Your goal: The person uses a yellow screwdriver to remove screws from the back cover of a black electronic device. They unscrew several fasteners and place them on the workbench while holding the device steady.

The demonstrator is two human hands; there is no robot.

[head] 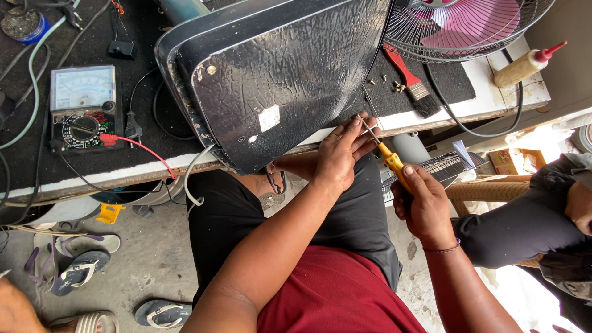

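right hand [425,206] closed around yellow-handled screwdriver [390,159], tip up at the table's near edge | left hand [341,151] fingers pinched at the screwdriver's shaft, resting on the lower right corner of the black appliance base [277,80] that overhangs the near edge | multimeter [82,108] toward the left end | paintbrush [412,81], pink fan [468,24] farther back on the table [493,92]

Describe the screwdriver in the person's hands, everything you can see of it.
The screwdriver has a yellow-orange handle and a thin bare metal shaft. It lies at a slant, tip up and to the left, at the lower right edge of the black, crackled panel. The right hand grips the handle from below; the left hand has its fingers around the shaft near the tip. The tip itself is hidden.
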